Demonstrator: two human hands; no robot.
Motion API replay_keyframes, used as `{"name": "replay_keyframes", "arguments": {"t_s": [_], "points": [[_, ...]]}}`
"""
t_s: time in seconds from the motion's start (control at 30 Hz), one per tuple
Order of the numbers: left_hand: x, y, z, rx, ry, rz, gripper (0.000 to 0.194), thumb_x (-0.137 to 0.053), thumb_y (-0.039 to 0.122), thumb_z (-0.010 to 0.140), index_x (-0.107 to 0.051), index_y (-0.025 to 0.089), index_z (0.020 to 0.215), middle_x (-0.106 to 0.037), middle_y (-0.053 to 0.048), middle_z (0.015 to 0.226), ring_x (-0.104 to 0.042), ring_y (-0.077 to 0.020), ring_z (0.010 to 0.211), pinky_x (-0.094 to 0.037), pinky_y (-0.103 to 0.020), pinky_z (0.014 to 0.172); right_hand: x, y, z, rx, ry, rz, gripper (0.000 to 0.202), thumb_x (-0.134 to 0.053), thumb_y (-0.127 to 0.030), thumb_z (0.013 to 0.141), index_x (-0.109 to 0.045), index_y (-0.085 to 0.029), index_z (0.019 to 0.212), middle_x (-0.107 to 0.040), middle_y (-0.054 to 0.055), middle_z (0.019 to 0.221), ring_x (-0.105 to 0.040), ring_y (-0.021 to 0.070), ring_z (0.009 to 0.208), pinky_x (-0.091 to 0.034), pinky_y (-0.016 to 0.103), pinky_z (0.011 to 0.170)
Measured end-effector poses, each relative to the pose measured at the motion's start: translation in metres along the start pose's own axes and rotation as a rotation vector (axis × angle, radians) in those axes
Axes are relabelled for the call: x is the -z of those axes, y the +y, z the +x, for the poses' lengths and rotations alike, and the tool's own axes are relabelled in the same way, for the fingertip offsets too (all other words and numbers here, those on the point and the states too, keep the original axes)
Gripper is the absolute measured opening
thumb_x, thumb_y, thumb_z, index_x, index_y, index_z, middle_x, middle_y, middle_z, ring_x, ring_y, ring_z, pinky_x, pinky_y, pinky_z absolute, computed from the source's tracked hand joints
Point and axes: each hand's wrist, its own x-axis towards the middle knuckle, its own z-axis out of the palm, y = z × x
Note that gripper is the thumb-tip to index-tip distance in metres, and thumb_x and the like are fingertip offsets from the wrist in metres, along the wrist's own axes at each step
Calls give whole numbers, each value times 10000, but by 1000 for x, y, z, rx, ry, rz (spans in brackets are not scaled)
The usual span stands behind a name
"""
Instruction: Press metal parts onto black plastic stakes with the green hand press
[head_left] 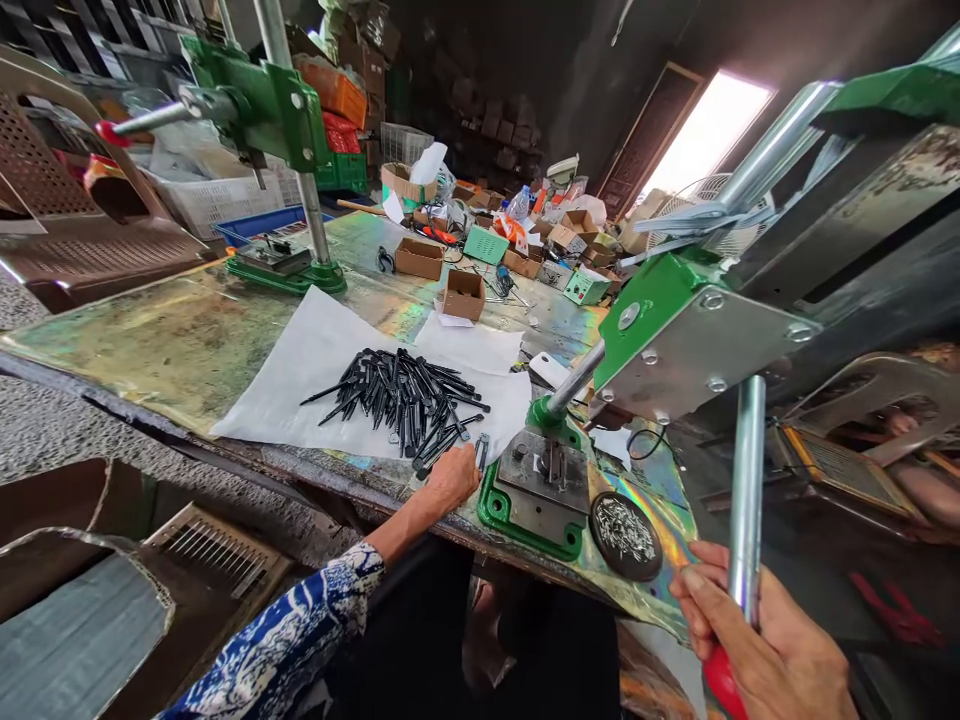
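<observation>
My left hand [454, 478] is closed beside the press base, at the near edge of a heap of slim black pen-like parts [405, 395]. A small dark part with a shiny metal end [482, 452] sticks up from its fingers; most of that part is hidden. The heap lies on a white sheet [274, 385]. On the right, my right hand [772, 640] is wrapped round the steel lever [746, 500] of a green hand press [667, 320], just above the lever's red knob [724, 680]. A metal fixture [551, 465] sits on the press's green base.
Beside the base stands a round dark dish [626, 535] of small silvery pieces. A second green press [285, 270] is at the table's left. Small cardboard boxes [418, 258], tools and clutter fill the back. A plastic chair [97, 200] stands left, and an open carton [82, 610] below.
</observation>
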Motion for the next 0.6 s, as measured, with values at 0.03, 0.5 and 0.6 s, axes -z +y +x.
{"name": "replay_keyframes", "arguments": {"t_s": [0.03, 0.5, 0.6], "points": [[0, 1, 0, 7, 3, 2, 243, -472, 252, 883, -551, 116, 1068, -667, -192, 1043, -638, -286, 1029, -467, -343, 849, 0, 0, 0, -4, 5, -7, 658, -713, -615, 658, -536, -114, 1045, -598, 29, 653, -500, 140, 481, -460, 249, 420], [26, -12, 10, -83, 192, 135, 333, -375, 84, 871, -540, 205, 1135, -579, -99, 1124, -592, -210, 1013, -454, -285, 772, 2, 5, 0, 5, -17, 66, 617, -724, -584, 680, -534, -130, 1052, -587, 24, 647, -494, 144, 497, -460, 256, 446], [32, -13, 17, -156, 181, 254, 334, -375, 80, 862, -582, 212, 1089, -507, -115, 1177, -531, -238, 1078, -460, -292, 754, 2, 5, 0, 12, -34, 88, 561, -716, -553, 713, -537, -138, 1045, -573, 13, 637, -489, 141, 511, -457, 248, 463]]}}
